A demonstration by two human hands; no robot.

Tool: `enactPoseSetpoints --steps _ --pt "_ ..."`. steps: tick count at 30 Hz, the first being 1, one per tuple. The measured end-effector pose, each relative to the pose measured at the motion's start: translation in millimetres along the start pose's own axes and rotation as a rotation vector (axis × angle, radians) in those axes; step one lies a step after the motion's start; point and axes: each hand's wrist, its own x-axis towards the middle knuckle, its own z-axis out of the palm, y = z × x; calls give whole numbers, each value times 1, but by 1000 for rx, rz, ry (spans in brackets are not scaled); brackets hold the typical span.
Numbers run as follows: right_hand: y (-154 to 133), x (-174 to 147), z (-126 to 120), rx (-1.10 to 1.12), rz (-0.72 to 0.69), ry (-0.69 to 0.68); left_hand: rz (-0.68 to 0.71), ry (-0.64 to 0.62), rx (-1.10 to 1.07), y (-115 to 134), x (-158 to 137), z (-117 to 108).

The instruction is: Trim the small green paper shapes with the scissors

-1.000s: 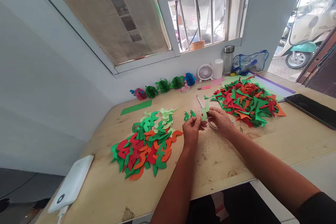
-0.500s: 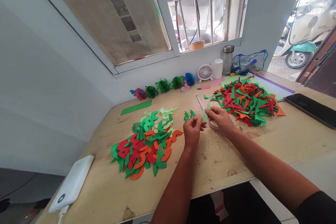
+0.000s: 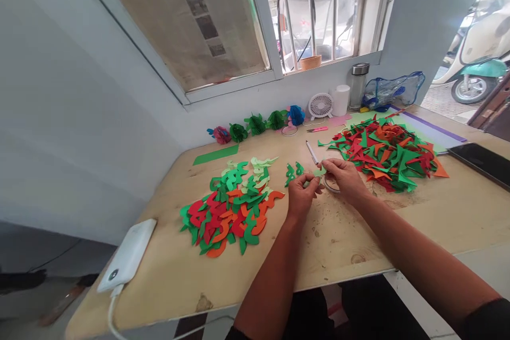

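Note:
A small light green paper cut-out is pinched between the fingertips of both hands above the table. My left hand is closed on its near left end, and my right hand grips the far right end. Part of the paper is hidden behind the fingers. Just left of the hands lie small dark green curled paper pieces. Beyond the right hand is a white pen. Partly under that hand sits a white ring, perhaps a tape roll.
A pile of curved paper cut-outs lies left, and a heap of paper scraps right. Paper figures, a small fan and a glass bottle stand along the wall. A power bank and a phone flank the table.
The view has shifted, so the table's contents appear farther right and the piles slightly higher. The light green paper, upright before, now lies flatter between my fingers. Both hands keep their hold.

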Motion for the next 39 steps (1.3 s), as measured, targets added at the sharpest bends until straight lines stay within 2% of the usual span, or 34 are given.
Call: enactPoseSetpoints --steps 10,17,24,30,39 --pt "7 5 -3 39 -19 5 29 -77 -18 -3 1 1" --pt "9 8 -6 23 -56 114 -22 -204 15 -1 -4 3" --pt "1 1 0 -136 -51 29 -60 -192 -8 -1 -2 2" --pt "-1 1 -1 -192 -86 83 -70 -261 -71 0 -1 3" --pt "9 5 0 -135 -111 108 -93 -240 -107 0 1 -2"
